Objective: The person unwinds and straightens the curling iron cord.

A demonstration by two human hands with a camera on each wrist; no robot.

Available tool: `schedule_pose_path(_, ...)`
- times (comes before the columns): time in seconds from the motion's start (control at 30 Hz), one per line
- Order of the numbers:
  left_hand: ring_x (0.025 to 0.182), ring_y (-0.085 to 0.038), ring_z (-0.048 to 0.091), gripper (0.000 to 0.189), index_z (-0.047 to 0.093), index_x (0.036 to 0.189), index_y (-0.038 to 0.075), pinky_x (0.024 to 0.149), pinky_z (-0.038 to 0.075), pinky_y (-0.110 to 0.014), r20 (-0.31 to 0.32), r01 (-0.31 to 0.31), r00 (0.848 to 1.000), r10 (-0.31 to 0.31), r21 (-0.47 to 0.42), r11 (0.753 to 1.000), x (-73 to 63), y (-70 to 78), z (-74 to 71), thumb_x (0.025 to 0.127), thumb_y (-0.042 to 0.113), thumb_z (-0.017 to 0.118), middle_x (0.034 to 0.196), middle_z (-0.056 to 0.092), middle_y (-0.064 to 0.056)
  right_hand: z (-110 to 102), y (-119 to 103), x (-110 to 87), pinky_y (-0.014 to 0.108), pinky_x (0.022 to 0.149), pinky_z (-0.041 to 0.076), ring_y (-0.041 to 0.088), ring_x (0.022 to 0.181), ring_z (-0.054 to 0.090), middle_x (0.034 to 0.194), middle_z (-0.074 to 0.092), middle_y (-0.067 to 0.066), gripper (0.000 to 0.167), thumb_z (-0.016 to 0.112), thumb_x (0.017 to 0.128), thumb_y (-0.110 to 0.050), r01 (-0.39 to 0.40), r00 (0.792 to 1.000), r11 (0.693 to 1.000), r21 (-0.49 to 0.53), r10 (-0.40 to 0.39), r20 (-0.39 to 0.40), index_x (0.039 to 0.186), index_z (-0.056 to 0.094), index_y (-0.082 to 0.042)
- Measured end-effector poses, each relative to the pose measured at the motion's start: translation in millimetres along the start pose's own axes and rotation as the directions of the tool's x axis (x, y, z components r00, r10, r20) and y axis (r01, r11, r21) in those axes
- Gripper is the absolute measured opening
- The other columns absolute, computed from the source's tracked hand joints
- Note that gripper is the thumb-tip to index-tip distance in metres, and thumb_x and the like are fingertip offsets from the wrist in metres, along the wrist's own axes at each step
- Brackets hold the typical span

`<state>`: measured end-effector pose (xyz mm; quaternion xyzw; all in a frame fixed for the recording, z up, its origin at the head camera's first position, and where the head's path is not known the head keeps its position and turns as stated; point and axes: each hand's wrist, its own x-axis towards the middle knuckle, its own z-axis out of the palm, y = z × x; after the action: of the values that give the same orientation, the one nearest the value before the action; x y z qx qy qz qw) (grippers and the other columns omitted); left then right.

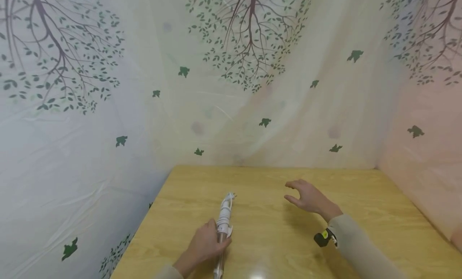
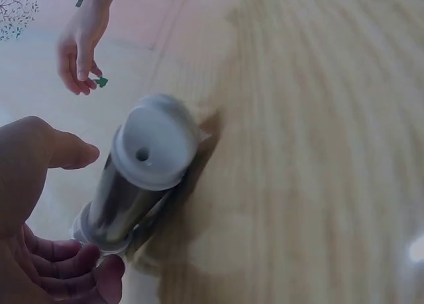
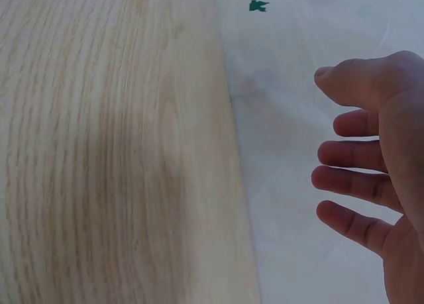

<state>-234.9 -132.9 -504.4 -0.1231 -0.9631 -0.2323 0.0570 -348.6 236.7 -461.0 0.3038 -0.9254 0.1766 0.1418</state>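
Note:
A slim rod-shaped appliance lies lengthwise on the table, with a shiny metal tube, a white upper end and a white cord wound round it. Its plug points away from me; its exact kind is unclear. In the left wrist view its white end cap shows a small dark hole. My left hand is around the tube: the thumb stands apart from it, while the bent fingers are close to or touching its far part. Over the table to the right hovers my right hand, thumb and fingers spread, holding nothing.
The wood-grain table reaches back to a pale curtain printed with trees and green birds. More curtain hangs along the left and right sides. A black device is strapped at my right wrist.

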Motion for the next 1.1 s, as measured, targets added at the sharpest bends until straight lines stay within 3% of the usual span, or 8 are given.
schedule_pose_path(0.13, 0.054, -0.011, 0.043, 0.057, 0.053, 0.097, -0.001, 0.044, 0.037, -0.023, 0.042, 0.047, 0.998, -0.046, -0.02, 0.999, -5.5, 3.1, 3.1, 0.08, 0.051, 0.071, 0.07, 0.047, 0.0, 3.6, 3.0, -4.0, 0.045, 0.08, 0.051, 0.025, 0.095, 0.062, 0.111, 0.068, 0.011, 0.037, 0.069, 0.09, -0.027, 0.014, 1.0, 1.0, 0.005, -0.014, -0.008, 0.119, 0.064, -0.005)
schedule_pose_path(0.33, 0.05, -0.01, 0.044, 0.044, 0.054, 0.087, 0.006, 0.042, 0.038, -0.023, 0.055, 0.063, 0.997, -0.061, -0.048, 0.997, -10.5, -0.1, 8.6, 0.079, 0.045, 0.073, 0.066, 0.048, 0.001, 10.1, 7.1, -10.5, 0.043, 0.079, 0.051, 0.025, 0.095, 0.063, 0.111, 0.068, 0.011, 0.036, 0.068, 0.091, -0.028, -0.013, 1.0, 0.999, 0.03, 0.012, 0.027, 0.119, 0.064, -0.006)
schedule_pose_path(0.5, 0.051, -0.01, 0.046, 0.041, 0.054, 0.088, 0.004, 0.043, 0.041, -0.022, 0.053, 0.066, 0.997, -0.061, -0.102, 0.993, -12.8, -2.4, 9.1, 0.076, 0.037, 0.074, 0.068, 0.05, 0.0, 14.3, 9.7, -14.5, 0.041, 0.078, 0.051, 0.025, 0.094, 0.063, 0.111, 0.068, 0.01, 0.035, 0.067, 0.092, -0.029, -0.032, 0.999, 0.999, 0.018, 0.031, 0.043, 0.118, 0.064, -0.007)
schedule_pose_path(0.73, 0.055, -0.011, 0.047, 0.033, 0.056, 0.088, 0.004, 0.045, 0.041, -0.022, 0.032, 0.06, 0.998, -0.058, -0.091, 0.994, -9.8, -6.5, 6.4, 0.073, 0.029, 0.074, 0.07, 0.052, -0.001, 11.3, 7.1, -16.7, 0.041, 0.077, 0.051, 0.024, 0.092, 0.064, 0.111, 0.068, 0.011, 0.033, 0.068, 0.091, -0.026, -0.041, 0.998, 0.999, 0.03, 0.039, 0.047, 0.118, 0.065, -0.007)
schedule_pose_path(0.87, 0.057, -0.01, 0.047, 0.03, 0.06, 0.089, 0.004, 0.047, 0.041, -0.022, 0.027, 0.048, 0.999, -0.046, -0.101, 0.994, -4.3, -11.3, 2.9, 0.074, 0.025, 0.075, 0.071, 0.055, 0.0, 9.8, 6.2, -15.7, 0.04, 0.077, 0.051, 0.022, 0.092, 0.063, 0.111, 0.068, 0.01, 0.032, 0.068, 0.091, -0.027, -0.041, 0.998, 0.999, -0.001, 0.041, 0.038, 0.117, 0.065, -0.008)
schedule_pose_path(1.1, 0.055, -0.006, 0.043, 0.022, 0.067, 0.083, 0.01, 0.048, 0.036, -0.023, -0.033, -0.035, 0.999, 0.035, -0.004, 0.999, 4.5, -21.8, 1.3, 0.074, 0.026, 0.078, 0.067, 0.055, 0.006, 10.9, 6.0, -19.0, 0.041, 0.076, 0.051, 0.021, 0.091, 0.064, 0.111, 0.068, 0.009, 0.035, 0.067, 0.092, -0.031, -0.055, 0.998, 0.998, -0.011, 0.056, 0.043, 0.117, 0.065, -0.007)
